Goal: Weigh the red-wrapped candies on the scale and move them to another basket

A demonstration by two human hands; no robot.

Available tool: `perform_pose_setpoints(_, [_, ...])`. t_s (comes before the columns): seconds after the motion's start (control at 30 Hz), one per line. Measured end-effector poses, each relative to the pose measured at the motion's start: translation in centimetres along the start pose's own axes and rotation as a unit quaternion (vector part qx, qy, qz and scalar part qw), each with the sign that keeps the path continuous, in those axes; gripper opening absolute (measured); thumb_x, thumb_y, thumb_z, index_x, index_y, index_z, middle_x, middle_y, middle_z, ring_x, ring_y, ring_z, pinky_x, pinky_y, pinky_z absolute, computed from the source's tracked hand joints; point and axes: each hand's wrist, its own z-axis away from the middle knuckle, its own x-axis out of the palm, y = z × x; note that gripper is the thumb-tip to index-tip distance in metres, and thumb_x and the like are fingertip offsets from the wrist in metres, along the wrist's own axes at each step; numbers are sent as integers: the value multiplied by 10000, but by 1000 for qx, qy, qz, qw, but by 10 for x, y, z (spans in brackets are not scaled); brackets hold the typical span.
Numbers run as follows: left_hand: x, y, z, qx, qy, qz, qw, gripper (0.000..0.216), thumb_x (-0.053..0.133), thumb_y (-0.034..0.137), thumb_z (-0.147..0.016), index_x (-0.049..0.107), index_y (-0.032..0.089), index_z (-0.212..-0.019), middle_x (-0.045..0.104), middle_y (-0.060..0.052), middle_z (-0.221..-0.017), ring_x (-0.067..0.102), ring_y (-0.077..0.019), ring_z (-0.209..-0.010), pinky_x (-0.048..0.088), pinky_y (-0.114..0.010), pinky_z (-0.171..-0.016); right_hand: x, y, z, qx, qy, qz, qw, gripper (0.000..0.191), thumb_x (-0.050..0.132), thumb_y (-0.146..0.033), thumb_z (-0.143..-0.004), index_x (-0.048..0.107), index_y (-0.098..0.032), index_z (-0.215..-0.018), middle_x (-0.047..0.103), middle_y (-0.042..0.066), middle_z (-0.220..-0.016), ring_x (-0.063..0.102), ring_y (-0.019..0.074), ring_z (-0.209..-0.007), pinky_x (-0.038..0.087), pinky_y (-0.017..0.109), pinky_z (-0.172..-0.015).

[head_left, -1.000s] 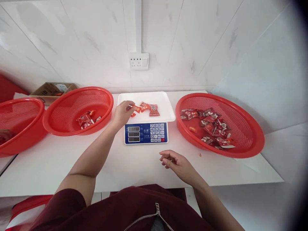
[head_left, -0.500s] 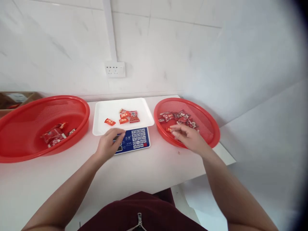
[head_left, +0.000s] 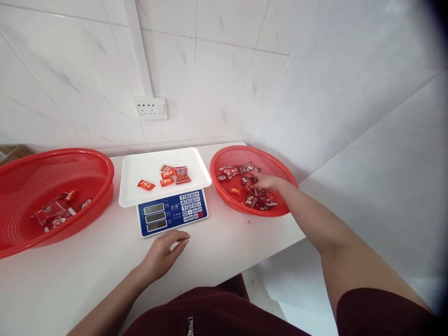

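Observation:
My right hand (head_left: 265, 181) reaches into the right-hand red basket (head_left: 224, 193), its fingers apart and touching the red snack packets (head_left: 250, 200). Some fingertips are hidden among the packets. Close to the table's front, my left hand (head_left: 168, 252) hovers or rests just before the scale, fingers curled toward the thumb with nothing visible in them. The digital scale (head_left: 173, 212) has a blue keypad panel and a white tray (head_left: 131, 170) on top. Several small red packets (head_left: 167, 182) and a larger red packet (head_left: 182, 175) lie on that tray.
Another red basket (head_left: 105, 186) with a few red packets (head_left: 54, 212) stands at the left. A cardboard box (head_left: 16, 153) shows behind it. A tiny scrap (head_left: 249, 222) lies on the white table (head_left: 224, 242). Tiled walls with a socket (head_left: 151, 108) close off the back and right.
My right hand has gone deeper into the right basket, over the packets. My left hand has drawn back from the scale's panel toward the table's front, uncovering the displays. The view has shifted right.

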Motion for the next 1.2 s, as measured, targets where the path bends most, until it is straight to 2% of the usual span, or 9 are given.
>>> perform_pose_setpoints(0.13, [-2,-6,-2,-17,1,6,1000,194,475,335,-853,635,241,-912,685,-20,-860,625,-178,-767,516,-266,-662,-7,0,-1,-29,10,-41,999,497,396,-355,-907,300,-216,-1374,567,120,-1235,638,168,-944,517,293,-806])
perform_pose_setpoints(0.27, [-4,-8,-5,-27,8,1,1000,195,475,335,-854,631,231,-905,684,-22,-872,626,-173,-773,513,-269,-686,-5,-8,0,-51,-10,-20,998,498,455,-408,-874,406,-202,-1324,567,123,-1239,615,215,-992,510,316,-820])
perform_pose_setpoints(0.4, [-2,-6,-5,-35,-8,5,999,192,475,331,-855,628,236,-921,681,-24,-898,623,-178,-797,513,-265,-671,11,-23,-5,-80,-45,47,995,712,627,-426,-748,338,-239,-1371,456,105,-1362,484,278,-1178,412,365,-955])
perform_pose_setpoints(0.57, [0,-4,-1,-36,-38,12,999,216,456,339,-862,628,244,-953,676,-33,-918,620,-189,-821,524,-274,-666,30,-34,-17,-48,-63,139,987,1033,721,-465,-612,147,-221,-1435,239,163,-1471,313,363,-1290,322,478,-1008])
perform_pose_setpoints(0.7, [-1,-4,1,-33,-45,9,998,216,456,334,-863,626,250,-966,676,-34,-930,620,-191,-830,525,-281,-686,43,-42,-21,-50,-34,248,967,1082,793,-377,-515,201,-283,-1416,32,129,-1517,48,436,-1342,115,647,-1011])
perform_pose_setpoints(0.77, [-1,-4,2,-32,-45,6,998,215,457,333,-863,626,250,-966,678,-36,-928,620,-192,-827,523,-281,-682,47,-46,-19,-84,-31,287,954,1003,799,-309,-512,298,-302,-1382,128,118,-1506,113,429,-1336,121,629,-1021])
perform_pose_setpoints(0.93, [1,-3,1,-36,-49,3,998,213,451,318,-868,622,244,-969,679,-34,-941,622,-187,-839,515,-283,-711,44,-51,-12,-129,-27,251,959,645,703,-287,-654,497,-262,-1265,380,101,-1410,477,359,-1155,377,434,-958])
perform_pose_setpoints(1.07, [0,-3,2,-32,-44,5,999,199,461,304,-862,627,248,-957,684,-24,-939,628,-181,-841,508,-279,-729,30,-54,-5,-137,20,208,968,364,507,-262,-825,564,-229,-1184,552,90,-1261,542,300,-1084,425,387,-901])
perform_pose_setpoints(1.2, [-4,-3,2,-33,-37,15,999,195,470,305,-856,634,242,-941,686,-23,-914,626,-177,-816,505,-272,-713,11,-65,12,-127,83,143,978,376,373,-320,-905,487,-223,-1249,580,85,-1227,551,264,-1073,454,358,-860])
